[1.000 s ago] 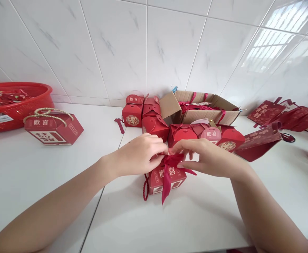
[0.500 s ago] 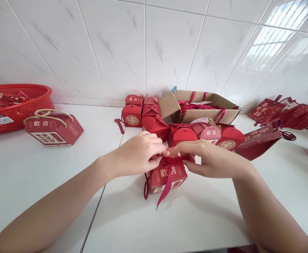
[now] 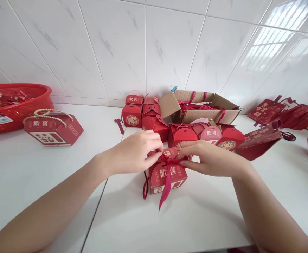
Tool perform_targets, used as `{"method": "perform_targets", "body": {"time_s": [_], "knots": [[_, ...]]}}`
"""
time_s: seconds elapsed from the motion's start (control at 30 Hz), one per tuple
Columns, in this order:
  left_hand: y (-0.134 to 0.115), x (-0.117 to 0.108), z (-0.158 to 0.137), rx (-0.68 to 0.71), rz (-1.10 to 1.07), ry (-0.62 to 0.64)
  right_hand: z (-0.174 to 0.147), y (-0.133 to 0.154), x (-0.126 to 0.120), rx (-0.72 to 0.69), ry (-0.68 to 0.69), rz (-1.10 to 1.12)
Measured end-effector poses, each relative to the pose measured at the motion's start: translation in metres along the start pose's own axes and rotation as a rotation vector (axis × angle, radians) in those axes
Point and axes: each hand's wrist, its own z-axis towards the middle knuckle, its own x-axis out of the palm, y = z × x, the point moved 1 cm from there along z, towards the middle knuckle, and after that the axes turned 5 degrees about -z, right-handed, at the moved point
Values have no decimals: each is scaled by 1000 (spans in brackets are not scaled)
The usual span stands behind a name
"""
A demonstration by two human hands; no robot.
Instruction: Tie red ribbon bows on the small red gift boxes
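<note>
In front of me on the white table stands a small red gift box point(image 3: 167, 177) with gold-white characters on its rounded flap. A dark red ribbon point(image 3: 165, 189) crosses its top in a knot, with one tail hanging down the front. My left hand point(image 3: 143, 151) pinches the ribbon between thumb and fingers at the left of the knot. My right hand point(image 3: 203, 157) pinches a ribbon loop on the right side. A red twisted cord handle point(image 3: 145, 186) hangs at the box's left side. The far top of the box is partly behind my fingers.
Several red boxes point(image 3: 133, 116) stand behind my hands, before an open cardboard carton point(image 3: 209, 116) of ribbons. At left are a box with rope handles point(image 3: 54, 131) and a red plastic basket point(image 3: 17, 105). Red paper bags point(image 3: 259, 140) and scissors point(image 3: 288, 136) lie at right.
My left hand has drawn slightly left and up from the knot, and more of the box top shows. My right fingers have closed nearer the ribbon loop. The hanging tail has shifted slightly right.
</note>
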Motion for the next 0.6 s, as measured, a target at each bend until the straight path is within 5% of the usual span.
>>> {"method": "perform_targets", "body": {"time_s": [0.37, 0.6], "knots": [[4, 4, 2, -108, -128, 83, -1, 6, 2, 152, -44, 50], [3, 4, 1, -148, -225, 104, 6, 7, 14, 177, -278, 87]]}}
